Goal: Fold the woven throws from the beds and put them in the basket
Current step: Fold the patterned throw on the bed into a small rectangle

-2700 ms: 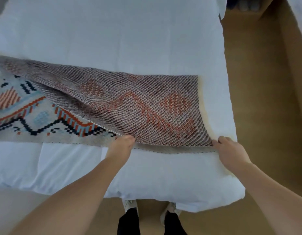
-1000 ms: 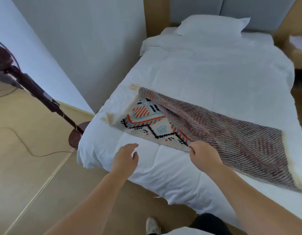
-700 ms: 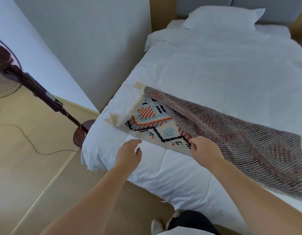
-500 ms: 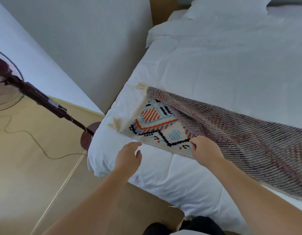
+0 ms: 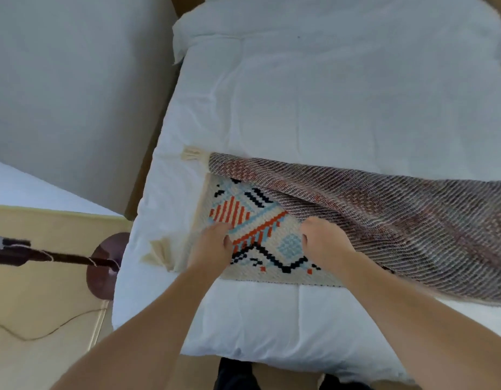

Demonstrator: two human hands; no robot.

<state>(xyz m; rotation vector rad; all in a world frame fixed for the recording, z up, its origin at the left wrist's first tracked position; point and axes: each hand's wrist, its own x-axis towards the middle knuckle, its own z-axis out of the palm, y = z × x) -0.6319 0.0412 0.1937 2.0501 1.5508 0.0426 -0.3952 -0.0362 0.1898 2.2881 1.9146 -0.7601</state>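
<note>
A woven throw lies across the white bed, folded over itself so its brownish striped underside faces up. At the left end the patterned face shows in cream, light blue, orange and black, with cream tassels at the corners. My left hand rests palm down on the patterned face near its left edge. My right hand has its fingers curled at the edge of the folded-over layer. No basket is in view.
A dark standing fan pole and its round base stand on the beige floor left of the bed, with a thin cord trailing. A grey-white wall runs along the bed's left side. My feet show below the bed's near edge.
The view has tilted down toward the bed. My left hand came forward from over the duvet onto the patterned face. My right hand moved up along the folded layer's edge.
</note>
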